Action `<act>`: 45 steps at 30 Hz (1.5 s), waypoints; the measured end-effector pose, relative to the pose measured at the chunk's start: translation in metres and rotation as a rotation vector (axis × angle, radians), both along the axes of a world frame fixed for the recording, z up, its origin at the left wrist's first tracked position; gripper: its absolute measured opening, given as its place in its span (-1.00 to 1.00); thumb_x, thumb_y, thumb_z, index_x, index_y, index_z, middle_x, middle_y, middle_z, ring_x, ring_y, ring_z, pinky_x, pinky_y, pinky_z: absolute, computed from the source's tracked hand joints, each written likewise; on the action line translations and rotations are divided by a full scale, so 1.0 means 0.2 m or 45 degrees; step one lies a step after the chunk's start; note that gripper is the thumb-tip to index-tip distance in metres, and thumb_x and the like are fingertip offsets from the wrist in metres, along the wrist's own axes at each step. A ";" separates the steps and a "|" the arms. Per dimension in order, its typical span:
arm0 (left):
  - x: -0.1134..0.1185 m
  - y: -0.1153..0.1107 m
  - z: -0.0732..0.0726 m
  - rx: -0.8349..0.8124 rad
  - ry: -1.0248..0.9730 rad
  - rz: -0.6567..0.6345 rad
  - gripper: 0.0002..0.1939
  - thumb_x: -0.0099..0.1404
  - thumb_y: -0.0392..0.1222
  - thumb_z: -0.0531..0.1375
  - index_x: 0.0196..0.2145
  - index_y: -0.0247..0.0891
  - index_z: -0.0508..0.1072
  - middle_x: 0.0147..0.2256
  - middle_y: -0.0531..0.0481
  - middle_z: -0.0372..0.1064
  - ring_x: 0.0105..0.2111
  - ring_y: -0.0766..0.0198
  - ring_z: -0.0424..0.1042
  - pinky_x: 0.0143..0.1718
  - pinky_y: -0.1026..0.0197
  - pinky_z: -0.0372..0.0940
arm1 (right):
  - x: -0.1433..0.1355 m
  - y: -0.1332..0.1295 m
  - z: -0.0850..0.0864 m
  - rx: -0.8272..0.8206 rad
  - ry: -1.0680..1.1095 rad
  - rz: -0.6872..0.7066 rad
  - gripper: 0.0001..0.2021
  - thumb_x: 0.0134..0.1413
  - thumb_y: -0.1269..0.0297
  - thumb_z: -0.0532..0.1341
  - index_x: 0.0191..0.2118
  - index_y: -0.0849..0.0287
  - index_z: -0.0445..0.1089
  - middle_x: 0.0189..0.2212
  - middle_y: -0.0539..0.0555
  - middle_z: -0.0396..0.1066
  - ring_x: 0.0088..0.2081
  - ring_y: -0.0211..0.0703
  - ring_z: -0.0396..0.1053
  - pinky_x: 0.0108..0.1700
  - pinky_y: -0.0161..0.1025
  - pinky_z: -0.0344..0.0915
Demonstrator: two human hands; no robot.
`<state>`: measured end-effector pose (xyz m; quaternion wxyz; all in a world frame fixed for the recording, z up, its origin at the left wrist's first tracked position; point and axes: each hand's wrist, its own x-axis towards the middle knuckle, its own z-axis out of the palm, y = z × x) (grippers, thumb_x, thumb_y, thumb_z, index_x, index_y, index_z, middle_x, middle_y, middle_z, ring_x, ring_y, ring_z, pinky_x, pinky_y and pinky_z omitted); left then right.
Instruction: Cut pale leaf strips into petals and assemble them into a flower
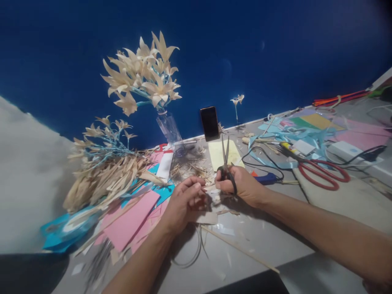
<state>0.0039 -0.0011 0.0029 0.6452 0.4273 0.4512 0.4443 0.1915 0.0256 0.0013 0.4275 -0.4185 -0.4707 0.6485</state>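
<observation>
Near the middle of the table, my right hand (237, 183) is closed round the black handles of small scissors (226, 157). Their blades point up and stand slightly apart. Just to the left, my left hand (191, 198) has its fingers curled, thumb near the fingertips; whatever it pinches is too small to name. A pale flat piece (206, 217) lies by the heel of that hand. Beneath and between the hands are thin dry scraps. Behind the scissors rests a yellow paper sheet (214, 153).
Cream flowers (159, 87) stand in a clear bottle (171, 130) at the back left. A phone (210, 123) leans on the blue wall. Dry husks (92, 185) and pink paper (131, 220) lie left; red-handled scissors (324, 174), cables and blue ribbon lie right.
</observation>
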 end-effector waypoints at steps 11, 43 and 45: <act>0.06 -0.02 -0.03 -0.088 -0.197 -0.153 -0.70 0.06 -0.14 0.43 -0.49 -0.30 0.39 -0.59 0.07 0.36 -0.59 0.43 0.25 -0.52 0.39 0.09 | 0.01 -0.03 0.00 -0.031 0.102 0.284 -0.69 -0.27 0.28 0.43 -0.33 0.22 0.39 -0.54 -0.08 0.37 -0.55 -0.34 0.24 -0.50 -0.38 0.15; 0.07 -0.08 -0.02 -0.068 -0.330 -0.196 -0.68 0.02 -0.08 0.47 -0.51 -0.30 0.43 -0.61 0.06 0.36 -0.56 0.38 0.27 -0.46 0.31 0.12 | 0.03 -0.02 0.00 -0.021 0.239 0.402 -0.69 -0.27 0.20 0.45 -0.41 0.24 0.39 -0.59 -0.08 0.30 -0.56 -0.35 0.17 -0.52 -0.37 0.07; 0.07 -0.07 -0.01 -0.076 -0.386 -0.180 -0.66 0.04 -0.07 0.46 -0.51 -0.29 0.41 -0.60 0.06 0.36 -0.55 0.38 0.27 -0.45 0.32 0.12 | 0.03 -0.01 -0.01 -0.034 0.395 0.431 -0.64 -0.25 0.11 0.45 -0.39 0.24 0.40 -0.58 -0.08 0.27 -0.57 -0.36 0.13 -0.52 -0.37 0.05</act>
